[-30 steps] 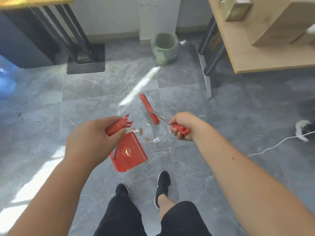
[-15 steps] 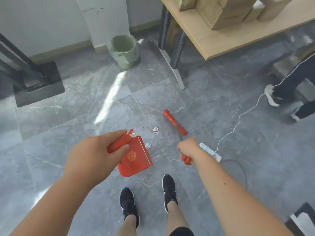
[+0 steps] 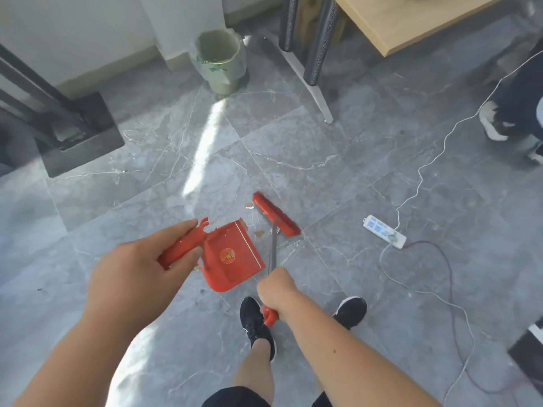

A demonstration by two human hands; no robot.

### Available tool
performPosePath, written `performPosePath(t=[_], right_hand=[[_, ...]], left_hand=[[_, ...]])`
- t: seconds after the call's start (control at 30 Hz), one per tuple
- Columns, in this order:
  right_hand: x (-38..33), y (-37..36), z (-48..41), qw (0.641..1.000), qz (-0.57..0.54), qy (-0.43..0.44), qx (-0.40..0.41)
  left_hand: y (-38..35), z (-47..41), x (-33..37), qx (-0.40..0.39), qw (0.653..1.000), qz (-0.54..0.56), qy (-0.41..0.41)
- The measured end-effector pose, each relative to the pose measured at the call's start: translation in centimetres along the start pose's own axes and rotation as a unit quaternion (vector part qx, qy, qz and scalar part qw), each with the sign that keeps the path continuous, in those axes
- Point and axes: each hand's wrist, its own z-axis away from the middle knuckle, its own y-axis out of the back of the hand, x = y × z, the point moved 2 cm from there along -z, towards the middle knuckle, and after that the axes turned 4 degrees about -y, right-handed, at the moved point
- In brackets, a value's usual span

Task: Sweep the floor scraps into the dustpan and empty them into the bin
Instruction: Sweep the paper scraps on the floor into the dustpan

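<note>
My left hand [image 3: 138,265] grips the red handle of a red dustpan [image 3: 232,257], whose open edge faces right, towards the broom. My right hand [image 3: 276,289] holds the metal shaft and red grip of a broom whose red head [image 3: 276,214] rests on the grey tiled floor just beyond the pan. A few small scraps [image 3: 258,232] lie on the floor between the broom head and the dustpan mouth. Another scrap [image 3: 249,204] sits by the far end of the broom head. A pale green bin [image 3: 219,64] with a bag liner stands by the wall at the back.
A white power strip [image 3: 383,235] with trailing cables lies on the floor at right. A wooden table [image 3: 411,22] with dark legs stands at the back right, a black stand base [image 3: 79,133] at left. Another person's shoes [image 3: 493,124] are at the right edge. My feet are below the dustpan.
The view has swung right and closer to the floor. The broom head has moved in towards the dustpan mouth, and my right hand has pulled back along the shaft towards my body.
</note>
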Motion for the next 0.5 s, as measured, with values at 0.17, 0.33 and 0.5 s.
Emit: performPosePath(t=[0.17,0.33,0.5], right_hand=[[0.1,-2.2,3.5,0.996,-0.072,0.022,-0.055],[0.0,1.8,5.3,0.986,-0.121,0.019,-0.111],[1.9,6.0,5.2,0.99,-0.103,0.051,-0.086]], left_hand=[[0.9,0.4,-1.5,-0.01,1.0,0.003,0.003],[0.8,1.5,-1.7,-0.011,1.0,-0.006,-0.01],[-0.1,3.2,-1.0,-0.01,1.0,0.005,-0.003]])
